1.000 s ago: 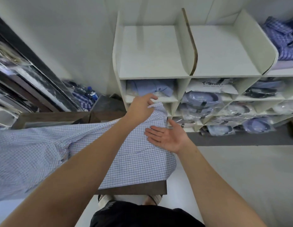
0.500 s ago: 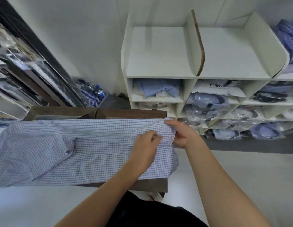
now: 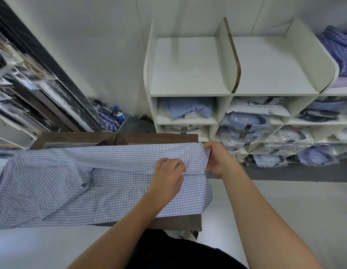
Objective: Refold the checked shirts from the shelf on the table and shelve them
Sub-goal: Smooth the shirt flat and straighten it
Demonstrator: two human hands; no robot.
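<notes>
A blue-and-white checked shirt (image 3: 75, 181) lies spread across the dark wooden table (image 3: 180, 223), its left part hanging past the table's left end. My left hand (image 3: 167, 180) rests on the shirt's right part, fingers curled and pinching a fold of cloth. My right hand (image 3: 215, 160) grips the shirt's right edge at the table's far right corner. The white shelf unit (image 3: 190, 92) stands just behind the table. Another checked shirt (image 3: 341, 49) lies on its top level at the far right.
The shelf's lower compartments hold a folded light-blue shirt (image 3: 188, 109) and several bagged shirts (image 3: 244, 123). A glass display case (image 3: 32, 98) stands at the left, with a blue bottle (image 3: 119, 113) and clothes on the floor beside it. Grey floor lies to the right of the table.
A second ago my left hand reached toward the shelf and my right hand lay open on the shirt. Both have since closed on the shirt's right end, which now lies flatter across the table.
</notes>
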